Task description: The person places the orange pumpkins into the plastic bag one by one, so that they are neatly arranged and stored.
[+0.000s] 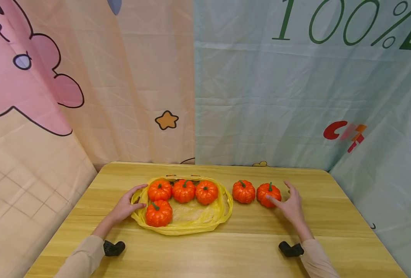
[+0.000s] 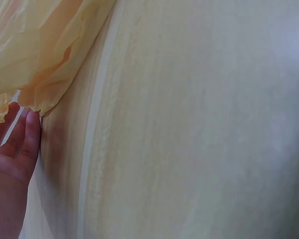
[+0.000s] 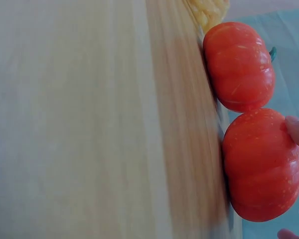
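Note:
A yellow plastic bag [image 1: 191, 227] lies spread on the table with several small orange toy pumpkins in it, one of them a pumpkin [image 1: 159, 213] at its front left. My left hand [image 1: 127, 205] is at the bag's left rim, thumb and fingers apart; in the left wrist view its extended fingers [image 2: 32, 134] reach the bag's edge. To the right of the bag stand two more pumpkins side by side. My right hand [image 1: 292, 206] is spread around the outer pumpkin [image 1: 268, 195], its thumb against the front and the other fingers off its right side. The inner pumpkin [image 1: 244, 191] stands between it and the bag.
The light wooden table [image 1: 247, 251] ends at a back edge close behind the bag and pumpkins. Printed cloth curtains [image 1: 261, 96] hang behind and at the sides. A black wrist piece [image 1: 114, 248] is on the left arm, another [image 1: 291, 249] on the right.

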The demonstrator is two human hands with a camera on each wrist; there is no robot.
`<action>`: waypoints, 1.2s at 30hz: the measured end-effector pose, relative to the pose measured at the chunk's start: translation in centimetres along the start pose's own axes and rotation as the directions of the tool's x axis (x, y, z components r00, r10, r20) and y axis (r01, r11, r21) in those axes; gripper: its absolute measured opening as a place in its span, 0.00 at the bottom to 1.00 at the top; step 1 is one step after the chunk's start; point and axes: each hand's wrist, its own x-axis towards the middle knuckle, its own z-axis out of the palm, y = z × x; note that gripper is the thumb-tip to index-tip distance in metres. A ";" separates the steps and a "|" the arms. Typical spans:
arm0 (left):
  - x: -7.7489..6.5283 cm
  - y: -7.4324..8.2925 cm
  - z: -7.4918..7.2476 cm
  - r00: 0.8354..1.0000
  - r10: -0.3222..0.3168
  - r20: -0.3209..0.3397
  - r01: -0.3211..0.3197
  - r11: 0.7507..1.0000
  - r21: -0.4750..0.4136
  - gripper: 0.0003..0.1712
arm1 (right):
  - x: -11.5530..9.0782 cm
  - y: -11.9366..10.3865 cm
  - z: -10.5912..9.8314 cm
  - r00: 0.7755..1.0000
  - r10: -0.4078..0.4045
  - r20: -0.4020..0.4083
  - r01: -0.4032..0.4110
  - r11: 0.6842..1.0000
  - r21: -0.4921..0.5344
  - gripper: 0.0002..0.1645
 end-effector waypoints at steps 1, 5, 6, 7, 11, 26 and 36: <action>0.0 0.0 0.0 1.000 -0.001 0.000 0.001 1.000 0.000 0.36 | -0.1 0.0 0.0 1.000 0.003 0.017 -0.003 1.000 0.001 0.57; 0.0 0.0 0.0 1.000 -0.003 -0.002 0.003 1.000 0.000 0.36 | -0.2 0.2 0.1 0.998 0.007 0.059 -0.008 1.000 0.003 0.58; 0.0 0.0 0.0 1.000 -0.003 -0.003 0.003 1.000 0.000 0.36 | -0.3 0.2 0.1 0.998 0.007 0.066 -0.008 1.000 0.005 0.58; 0.0 0.0 0.0 1.000 -0.002 -0.004 0.002 1.000 0.000 0.36 | -0.4 0.3 0.1 0.997 0.007 0.072 -0.008 1.000 0.008 0.58; -0.1 0.0 0.1 1.000 0.004 -0.009 -0.004 1.000 -0.001 0.36 | -0.6 0.4 0.2 0.996 0.009 0.094 -0.012 0.999 0.029 0.57; -0.2 -0.2 0.1 1.000 0.007 -0.013 -0.007 1.000 0.002 0.36 | -0.5 0.7 0.5 0.991 0.011 0.137 -0.022 0.996 0.082 0.50; -0.2 -0.1 0.1 1.000 -0.009 -0.005 0.009 1.000 0.002 0.36 | -0.8 0.3 0.7 0.988 0.039 0.147 -0.053 0.994 0.092 0.51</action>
